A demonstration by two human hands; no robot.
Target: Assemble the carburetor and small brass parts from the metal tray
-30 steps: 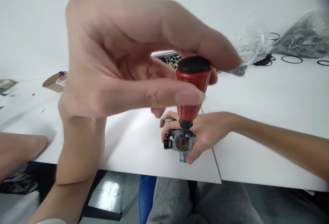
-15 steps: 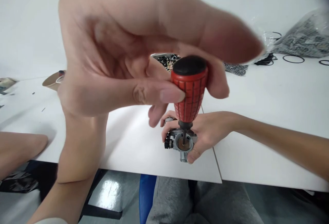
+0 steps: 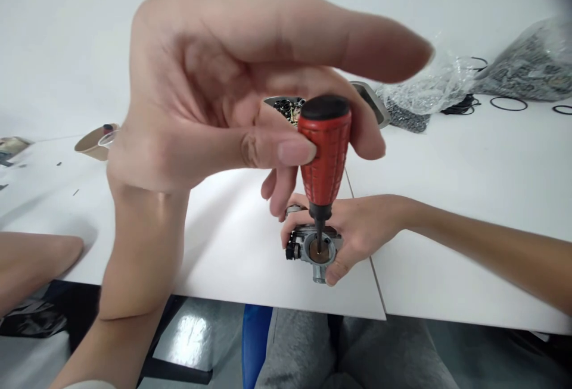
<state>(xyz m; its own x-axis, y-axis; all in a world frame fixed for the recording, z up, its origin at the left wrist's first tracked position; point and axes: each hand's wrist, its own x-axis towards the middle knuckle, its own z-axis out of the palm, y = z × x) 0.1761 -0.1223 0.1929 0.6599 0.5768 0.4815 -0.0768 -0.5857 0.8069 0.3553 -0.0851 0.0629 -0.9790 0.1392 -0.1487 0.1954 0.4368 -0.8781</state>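
My left hand (image 3: 214, 109) is raised close to the camera and pinches the red handle of a screwdriver (image 3: 325, 151) between thumb and fingers, the index finger stretched out above it. The screwdriver stands upright with its tip inside the round bore of a small metal carburetor (image 3: 313, 249). My right hand (image 3: 357, 231) wraps round the carburetor and steadies it on the white table (image 3: 447, 198) near the front edge.
A metal tray of small parts (image 3: 290, 106) sits behind my left hand. Clear plastic bags of parts (image 3: 518, 67) and black rubber rings (image 3: 508, 103) lie at the back right. A paper cup (image 3: 92, 142) lies at the left. Another person's arm (image 3: 31, 258) rests at the table's left edge.
My left hand's fingers have shifted around the screwdriver handle, and the handle has tilted slightly left. My right hand and the carburetor have stayed in place.
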